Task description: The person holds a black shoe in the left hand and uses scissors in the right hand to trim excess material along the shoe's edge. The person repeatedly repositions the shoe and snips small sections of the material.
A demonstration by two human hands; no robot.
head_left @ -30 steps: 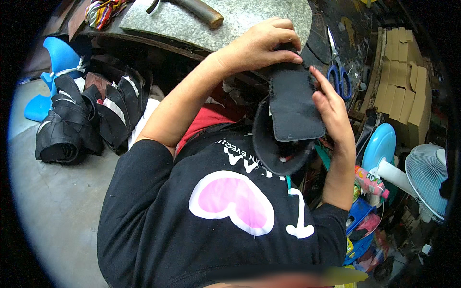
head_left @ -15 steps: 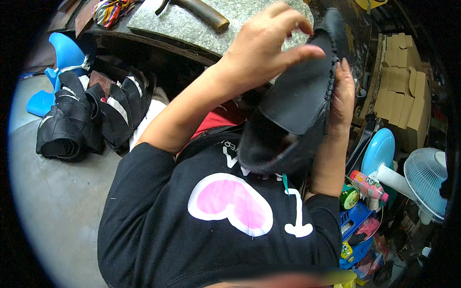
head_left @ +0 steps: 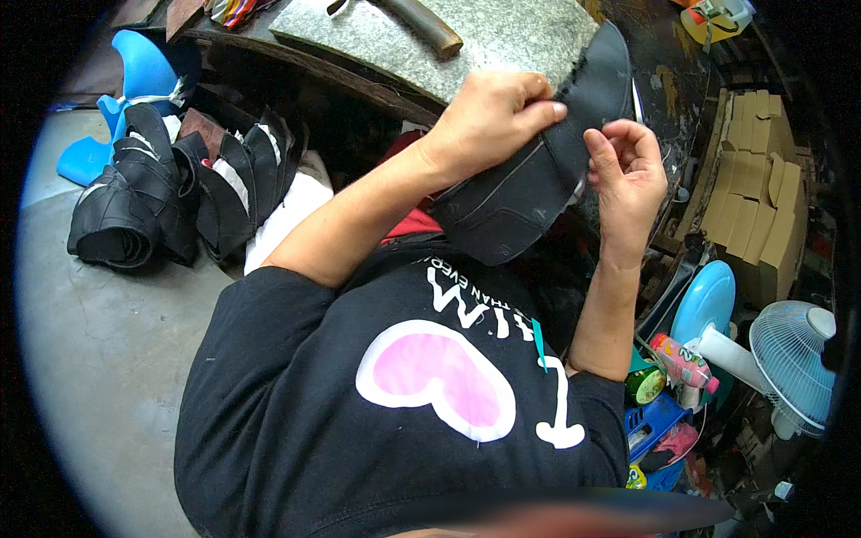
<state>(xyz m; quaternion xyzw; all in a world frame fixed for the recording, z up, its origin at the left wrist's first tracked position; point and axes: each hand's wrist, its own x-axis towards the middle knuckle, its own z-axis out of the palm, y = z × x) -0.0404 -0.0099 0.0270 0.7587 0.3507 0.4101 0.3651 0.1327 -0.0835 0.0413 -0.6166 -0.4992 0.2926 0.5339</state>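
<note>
1. Through the head camera I watched the black shoe piece [head_left: 520, 202] held in front of the torso, slanting from near the black shirt [head_left: 296, 394] up to the right, its upper end overlapping the edge of the speckled slab [head_left: 511, 40] in view.
2. My left grip [head_left: 493, 117] was clasped on the piece's upper edge, thumb lying over it and fingers curled.
3. My right grip [head_left: 632, 184] stood just beside the piece's right edge, thumb and fingers bent toward it; I could not tell whether it pinched anything.
4. Beyond, the slab lay on a dark desk [head_left: 665, 94] with a wooden handle [head_left: 430, 31] on top.
5. On my left, black bundles [head_left: 130, 220] sat on the grey floor [head_left: 108, 359] beside a blue fan blade [head_left: 143, 76].
6. On my right, I made out folded cardboard boxes [head_left: 749, 202], a caged fan [head_left: 789, 354] and a pink bottle [head_left: 686, 360].
</note>
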